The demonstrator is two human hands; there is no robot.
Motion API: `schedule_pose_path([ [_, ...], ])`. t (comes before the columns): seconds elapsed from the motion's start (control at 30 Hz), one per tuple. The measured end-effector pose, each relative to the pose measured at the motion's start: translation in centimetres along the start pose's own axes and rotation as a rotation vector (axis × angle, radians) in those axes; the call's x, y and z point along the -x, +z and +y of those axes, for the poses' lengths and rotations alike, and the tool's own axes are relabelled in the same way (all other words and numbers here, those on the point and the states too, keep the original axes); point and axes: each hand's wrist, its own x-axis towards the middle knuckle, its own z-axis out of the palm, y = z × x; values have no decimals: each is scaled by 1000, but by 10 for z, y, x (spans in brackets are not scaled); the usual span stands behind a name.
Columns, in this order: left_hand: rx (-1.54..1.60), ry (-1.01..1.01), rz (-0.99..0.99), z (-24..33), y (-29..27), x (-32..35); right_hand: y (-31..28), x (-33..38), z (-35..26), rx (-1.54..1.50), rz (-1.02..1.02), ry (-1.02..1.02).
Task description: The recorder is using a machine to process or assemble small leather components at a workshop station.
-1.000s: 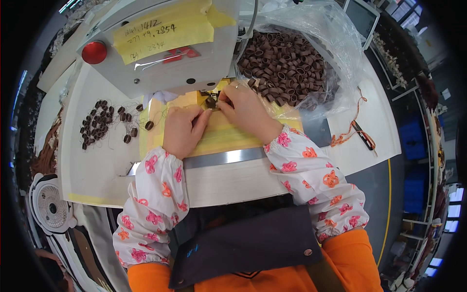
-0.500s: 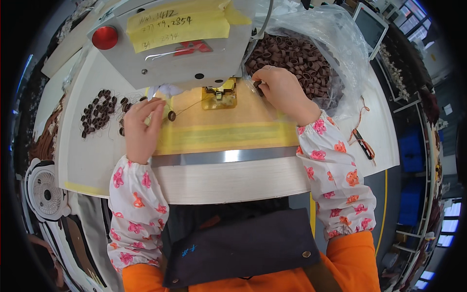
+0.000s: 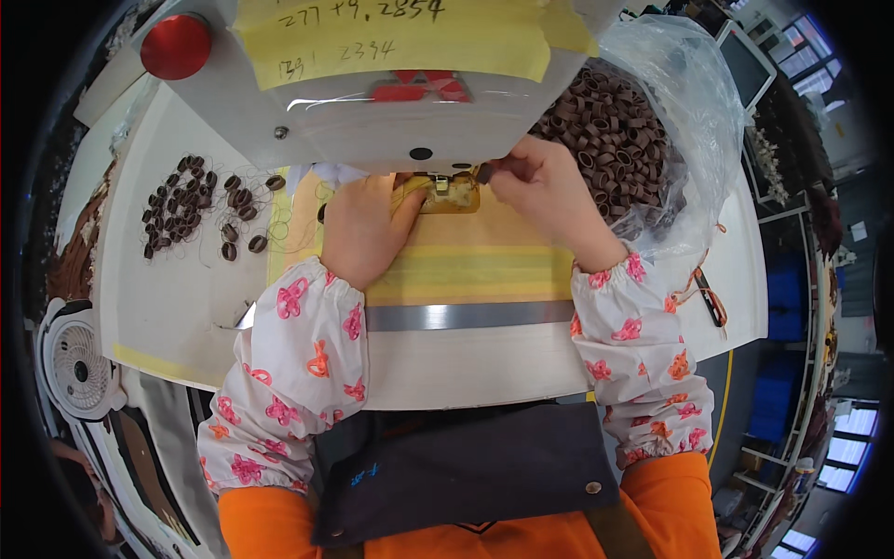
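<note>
My right hand (image 3: 549,197) is closed in a pinch on a small dark brown loop (image 3: 484,174), just right of the sewing machine's presser foot (image 3: 441,184). On the other side of the foot is my left hand (image 3: 365,228), its thumb stretched toward the foot and a gap between thumb and fingers. Some of its fingertips are hidden under the machine head (image 3: 345,130). A dark loop (image 3: 322,213) shows partly beside the left hand, near loose threads. Yellowish sheeting (image 3: 466,265) covers the work surface under both hands.
A clear plastic bag (image 3: 694,102) full of brown loops (image 3: 610,130) lies to the right. Thread-trailing loops (image 3: 186,200) are spread at the left. Dark-handled snips (image 3: 712,303) with an orange cord lie on the right. A white fan (image 3: 81,363) stands beyond the table's left edge.
My left hand has moved right, from near the finished-looking loops to beside the presser foot. My right hand has brought its loop from the bag's edge to the foot. The view has shifted closer.
</note>
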Motion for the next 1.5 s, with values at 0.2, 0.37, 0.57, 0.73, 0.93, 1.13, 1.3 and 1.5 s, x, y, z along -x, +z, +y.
schedule_pose_path([
  [0.2, 185, -144, -90, 4, -7, -3, 17, 9, -5, -372, -131, 459],
  [0.37, 62, -77, 41, 1, -6, -2, 18, 10, -5, -441, -140, 450],
  [0.57, 89, -141, -72, 1, -9, 0, 28, 17, 3, -399, -52, 315],
  [0.73, 5, -87, -77, -4, -6, -3, 37, 21, 10, -282, 40, 217],
  [0.93, 171, -98, -121, -5, -5, -6, 49, 21, 5, -276, 91, 183],
  [1.13, 436, -102, -209, 2, -14, -5, 46, 23, 3, -147, 167, 167],
  [1.3, 479, -43, -248, 10, -13, -3, 53, 24, 6, 178, 206, -254],
  [1.5, 425, 5, -320, 5, -17, -3, 55, 25, 8, 390, 134, -423],
])
